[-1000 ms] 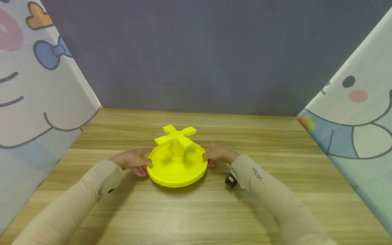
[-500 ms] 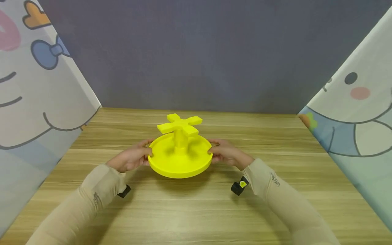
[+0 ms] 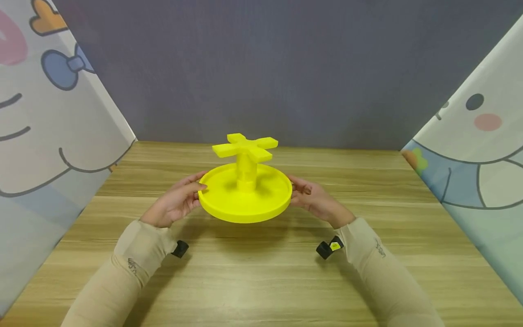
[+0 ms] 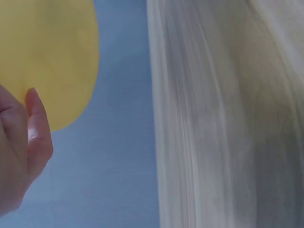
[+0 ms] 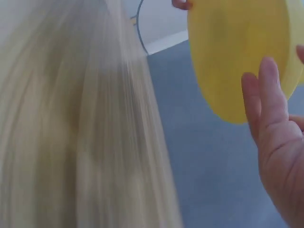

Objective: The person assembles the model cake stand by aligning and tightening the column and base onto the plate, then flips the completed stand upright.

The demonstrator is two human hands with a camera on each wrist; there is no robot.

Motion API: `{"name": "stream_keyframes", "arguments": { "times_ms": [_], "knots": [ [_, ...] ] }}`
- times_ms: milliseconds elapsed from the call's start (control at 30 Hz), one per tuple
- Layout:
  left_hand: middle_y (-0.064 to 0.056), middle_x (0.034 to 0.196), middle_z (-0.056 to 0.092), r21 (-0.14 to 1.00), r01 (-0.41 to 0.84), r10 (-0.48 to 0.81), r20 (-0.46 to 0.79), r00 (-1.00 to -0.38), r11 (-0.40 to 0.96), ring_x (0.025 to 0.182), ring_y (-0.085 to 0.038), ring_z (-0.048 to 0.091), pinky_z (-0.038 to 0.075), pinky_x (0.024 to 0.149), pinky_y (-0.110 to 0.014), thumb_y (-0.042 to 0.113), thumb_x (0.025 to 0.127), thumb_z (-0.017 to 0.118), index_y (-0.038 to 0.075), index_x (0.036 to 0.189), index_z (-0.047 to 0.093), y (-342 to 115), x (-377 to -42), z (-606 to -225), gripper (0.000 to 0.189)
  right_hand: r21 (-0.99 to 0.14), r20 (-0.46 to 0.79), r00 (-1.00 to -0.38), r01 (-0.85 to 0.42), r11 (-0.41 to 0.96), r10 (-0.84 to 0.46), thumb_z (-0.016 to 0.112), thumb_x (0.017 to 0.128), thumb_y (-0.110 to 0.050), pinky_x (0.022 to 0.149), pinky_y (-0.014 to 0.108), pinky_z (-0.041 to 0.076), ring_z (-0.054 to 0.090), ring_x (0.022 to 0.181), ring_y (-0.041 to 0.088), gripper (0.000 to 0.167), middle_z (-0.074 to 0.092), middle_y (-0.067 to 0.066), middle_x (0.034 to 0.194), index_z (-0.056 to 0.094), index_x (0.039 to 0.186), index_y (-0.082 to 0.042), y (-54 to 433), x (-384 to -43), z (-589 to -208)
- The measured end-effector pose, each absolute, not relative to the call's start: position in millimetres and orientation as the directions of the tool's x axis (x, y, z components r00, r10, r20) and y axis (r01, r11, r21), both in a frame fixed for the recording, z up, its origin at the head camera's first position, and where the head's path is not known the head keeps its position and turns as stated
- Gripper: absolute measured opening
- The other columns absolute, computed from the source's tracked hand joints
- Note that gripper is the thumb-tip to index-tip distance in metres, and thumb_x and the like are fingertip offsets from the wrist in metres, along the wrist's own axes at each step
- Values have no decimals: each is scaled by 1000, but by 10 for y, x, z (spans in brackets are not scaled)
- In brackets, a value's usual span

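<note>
A yellow round tray (image 3: 220, 200) with a raised rim hangs above the table, close to level. From its middle rises a yellow post (image 3: 246, 175), topped by a flat cross-shaped piece (image 3: 247, 146). My left hand (image 3: 175, 200) holds the tray's left edge, thumb over the rim and fingers beneath. At the opposite edge, my right hand (image 3: 318, 202) grips the rim. In the left wrist view, fingertips touch the tray's underside (image 4: 57, 61). The right wrist view shows fingers (image 5: 271, 95) against the underside (image 5: 232, 57) too.
A wood-grain table (image 3: 245, 281) lies below. Behind it stands a dark grey wall panel (image 3: 261, 68); printed cartoon panels flank both sides. Small black devices hang under both wrists, the left device (image 3: 180, 249) and the right device (image 3: 328, 247).
Both hands have lifted the yellow tray up from low over the table, and its cross-shaped top now stands higher in view. The tray has also shifted slightly right.
</note>
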State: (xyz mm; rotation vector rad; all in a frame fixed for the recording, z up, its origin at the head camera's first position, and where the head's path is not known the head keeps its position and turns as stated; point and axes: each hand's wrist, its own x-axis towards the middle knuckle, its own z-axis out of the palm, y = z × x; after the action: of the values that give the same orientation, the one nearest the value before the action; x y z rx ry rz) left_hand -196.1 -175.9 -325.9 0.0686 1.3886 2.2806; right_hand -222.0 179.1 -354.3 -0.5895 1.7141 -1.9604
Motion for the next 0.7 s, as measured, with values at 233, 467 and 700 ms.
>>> {"name": "stream_keyframes", "arguments": {
  "times_ms": [233, 467, 700],
  "knots": [
    [-8, 97, 64, 834, -357, 397, -184, -899, -422, 72, -13, 67, 56, 66, -22, -6, 97, 40, -1, 148, 19, -1732, -1943, -3234, 55, -918, 129, -916, -255, 304, -379, 69, 86, -4, 83, 35, 54, 62, 100, 25, 64, 61, 18, 114, 41, 143, 2, 1711, -2135, -3467],
    [-8, 96, 64, 814, -376, 380, -210, -901, -442, 75, -13, 68, 56, 69, -21, -4, 97, 40, -1, 148, 18, -1721, -1943, -3215, 56, -467, 766, -563, -819, 333, -311, 77, 76, 5, 91, 32, 49, 56, 93, 37, 30, 62, 26, 100, 63, 101, 13, 1609, -2162, -3549],
    [-8, 97, 63, 801, -421, 417, -240, -877, -426, 75, -11, 68, 54, 69, -18, -1, 98, 38, 1, 152, 7, -1741, -1968, -3170, 62, -115, 929, -183, -969, 220, -321, 60, 95, -20, 87, 20, 49, 60, 76, 36, 31, 63, 24, 85, 63, 86, 9, 1559, -2231, -3527]
  ]
}}
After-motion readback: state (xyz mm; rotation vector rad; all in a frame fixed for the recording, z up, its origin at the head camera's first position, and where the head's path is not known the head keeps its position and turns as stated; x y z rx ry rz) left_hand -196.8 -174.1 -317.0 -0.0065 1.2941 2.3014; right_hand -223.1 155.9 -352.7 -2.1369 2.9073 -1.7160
